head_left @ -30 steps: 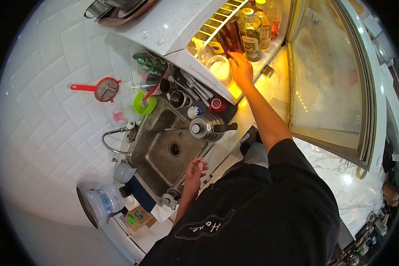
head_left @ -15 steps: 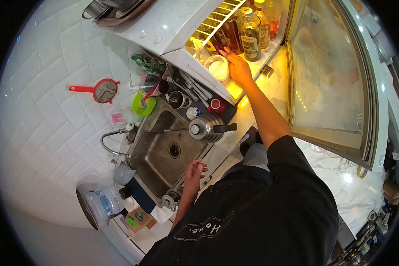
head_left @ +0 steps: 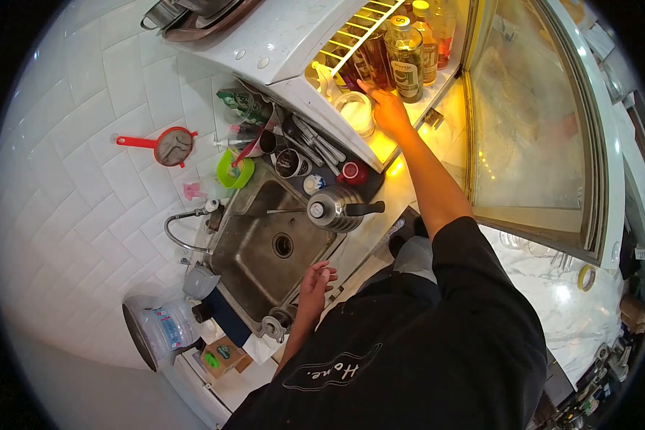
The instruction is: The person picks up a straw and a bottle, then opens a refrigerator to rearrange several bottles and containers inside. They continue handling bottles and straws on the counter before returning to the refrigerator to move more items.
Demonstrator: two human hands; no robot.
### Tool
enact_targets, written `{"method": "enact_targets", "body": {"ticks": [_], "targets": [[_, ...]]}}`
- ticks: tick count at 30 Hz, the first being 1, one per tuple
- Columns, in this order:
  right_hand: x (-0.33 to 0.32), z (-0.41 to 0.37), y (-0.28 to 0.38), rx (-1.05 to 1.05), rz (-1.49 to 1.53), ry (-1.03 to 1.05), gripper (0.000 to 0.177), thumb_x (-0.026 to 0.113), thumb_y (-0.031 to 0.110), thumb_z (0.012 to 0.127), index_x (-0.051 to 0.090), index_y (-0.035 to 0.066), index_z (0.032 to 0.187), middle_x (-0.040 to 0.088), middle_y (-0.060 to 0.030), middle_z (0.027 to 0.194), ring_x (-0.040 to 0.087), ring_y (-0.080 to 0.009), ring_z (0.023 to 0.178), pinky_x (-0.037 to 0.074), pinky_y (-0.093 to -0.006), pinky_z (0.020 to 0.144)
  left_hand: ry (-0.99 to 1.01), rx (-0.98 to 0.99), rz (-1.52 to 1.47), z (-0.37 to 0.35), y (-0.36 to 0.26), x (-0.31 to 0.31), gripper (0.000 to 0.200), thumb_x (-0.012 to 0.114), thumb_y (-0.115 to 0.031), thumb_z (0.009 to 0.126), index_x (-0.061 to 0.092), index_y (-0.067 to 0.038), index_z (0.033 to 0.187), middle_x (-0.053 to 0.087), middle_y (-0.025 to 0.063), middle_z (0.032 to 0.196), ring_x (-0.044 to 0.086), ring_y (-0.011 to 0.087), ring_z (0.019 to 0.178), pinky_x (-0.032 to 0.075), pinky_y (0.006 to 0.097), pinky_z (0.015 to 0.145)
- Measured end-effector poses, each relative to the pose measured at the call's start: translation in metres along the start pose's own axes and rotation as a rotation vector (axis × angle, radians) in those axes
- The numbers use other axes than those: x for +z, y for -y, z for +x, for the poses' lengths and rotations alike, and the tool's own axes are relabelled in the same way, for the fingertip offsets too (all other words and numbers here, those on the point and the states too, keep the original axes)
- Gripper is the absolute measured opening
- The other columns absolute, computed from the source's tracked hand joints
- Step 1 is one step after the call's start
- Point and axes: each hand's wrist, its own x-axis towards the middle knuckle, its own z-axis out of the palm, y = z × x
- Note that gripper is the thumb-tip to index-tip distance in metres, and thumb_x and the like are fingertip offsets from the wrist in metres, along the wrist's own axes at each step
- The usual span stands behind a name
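Note:
My right hand reaches into the lit glass-door cabinet, fingers stretched toward the bottles at the back. Close by stand a dark bottle, a labelled bottle and a yellow-capped bottle. A clear round container with pale contents sits just left of this hand. Whether the fingertips touch a bottle is hard to see. Over the near edge of the sink hangs my left hand, its fingers loosely bent and holding nothing.
A steel kettle rests at the sink's corner, near a red cup and several utensils. The cabinet's glass door stands wide on the right. A red strainer hangs on the tiled wall.
My right hand's fingers look closer together and slightly farther inside the cabinet. The view has shifted a little; my left hand has hardly moved.

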Motion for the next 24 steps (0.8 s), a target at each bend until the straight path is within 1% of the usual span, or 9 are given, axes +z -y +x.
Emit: {"method": "enact_targets", "body": {"ticks": [3,6,9,12,15,19,22,24], "targets": [[0.000,0.000,0.000,0.008,0.029,0.000,0.071,0.046,-0.003,0.084,0.052,0.030,0.146,0.066,-0.0194,0.120,0.062,-0.0396,0.108,0.050,-0.0448,0.094,0.001,0.001,-0.009,-0.002,0.001,-0.001,0.036,0.055,-0.028,0.103,0.053,-0.010,0.134,0.065,0.0065,0.118,0.062,0.0167,0.105,0.048,0.0329,0.088],[0.001,0.002,-0.005,0.009,0.040,0.026,0.072,0.046,-0.001,0.084,0.051,0.032,0.147,0.066,-0.0221,0.117,0.062,-0.0402,0.107,0.050,-0.0452,0.094,0.000,-0.005,-0.008,-0.003,0.007,-0.002,0.035,0.055,-0.028,0.104,0.053,-0.010,0.134,0.065,0.0064,0.118,0.062,0.0163,0.104,0.048,0.0323,0.088],[0.007,0.007,-0.015,-0.032,-0.027,0.033,0.074,0.046,0.000,0.085,0.046,0.034,0.150,0.065,-0.0239,0.114,0.062,-0.0417,0.105,0.050,-0.0457,0.094,-0.003,-0.013,0.003,-0.007,0.009,-0.001,0.034,0.054,-0.026,0.104,0.053,-0.010,0.134,0.065,0.0065,0.118,0.063,0.0157,0.104,0.048,0.0313,0.087],[0.011,0.011,-0.020,-0.030,-0.052,0.049,0.078,0.047,-0.001,0.084,0.042,0.037,0.152,0.065,-0.0242,0.112,0.061,-0.0413,0.106,0.050,-0.0458,0.094,0.001,-0.022,0.010,-0.012,0.011,0.000,0.036,0.053,-0.027,0.104,0.051,-0.009,0.135,0.064,0.0077,0.118,0.062,0.0167,0.105,0.049,0.0324,0.088],[0.011,0.010,-0.015,0.031,-0.089,0.087,0.082,0.048,-0.002,0.083,0.039,0.040,0.153,0.065,-0.0240,0.112,0.060,-0.0404,0.109,0.050,-0.0456,0.094,0.001,-0.032,0.011,-0.015,0.014,0.000,0.037,0.053,-0.029,0.104,0.050,-0.008,0.135,0.063,0.0083,0.119,0.062,0.0173,0.106,0.049,0.0332,0.089],[0.004,0.012,-0.011,0.059,-0.121,0.170,0.088,0.051,-0.003,0.082,0.034,0.042,0.155,0.064,-0.0247,0.113,0.059,-0.0401,0.111,0.049,-0.0458,0.095,0.003,-0.020,0.022,-0.016,0.015,0.000,0.038,0.054,-0.030,0.104,0.050,-0.008,0.135,0.062,0.0081,0.120,0.062,0.0174,0.106,0.049,0.0332,0.089],[0.005,0.014,-0.014,0.051,-0.148,0.196,0.091,0.055,-0.002,0.082,0.030,0.043,0.156,0.064,-0.0249,0.113,0.059,-0.0405,0.111,0.049,-0.0462,0.096,-0.009,-0.019,0.004,-0.017,0.015,0.003,0.034,0.055,-0.025,0.104,0.053,-0.009,0.134,0.066,0.0066,0.117,0.063,0.0147,0.103,0.048,0.0297,0.085],[0.012,0.017,-0.021,0.025,-0.141,0.183,0.093,0.057,-0.002,0.081,0.028,0.044,0.157,0.064,-0.0247,0.113,0.059,-0.0406,0.111,0.050,-0.0462,0.095,-0.009,-0.036,0.010,-0.018,0.015,0.005,0.034,0.055,-0.025,0.104,0.052,-0.009,0.134,0.066,0.0063,0.118,0.062,0.0145,0.103,0.048,0.0299,0.085]]}}
